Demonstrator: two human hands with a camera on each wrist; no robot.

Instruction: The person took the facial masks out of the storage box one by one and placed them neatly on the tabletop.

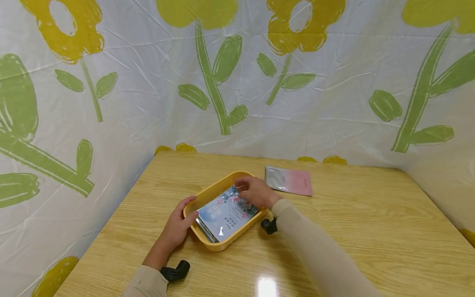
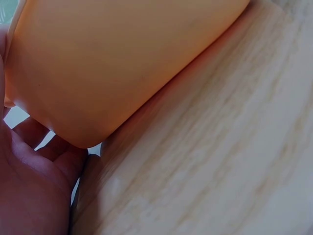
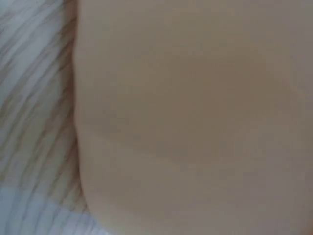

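Observation:
A yellow plastic basket [image 1: 218, 246] sits at an angle on the table, and its outer wall [image 2: 122, 58] fills much of the left wrist view. My left hand [image 1: 178, 225] grips its near left corner, thumb over the rim and fingers along the outside. Inside lies a small stack of flat sachets, the top sachet [image 1: 219, 214] light blue with pink flowers and print. Over the far right part of that stack hovers my right hand [image 1: 257, 192], fingers loosely bent and apart from the thumb. Whether its fingertips touch the sachet is hard to see. The right wrist view shows mostly basket wall [image 3: 195, 117].
A pink and silver sachet [image 1: 289, 180] lies flat on the wooden table [image 1: 352, 214], just beyond the basket's right end. Behind and beside the table hangs a white sheet [image 1: 148, 82] with yellow flowers and green leaves. Black wrist cameras [image 1: 177, 271] sit under both wrists.

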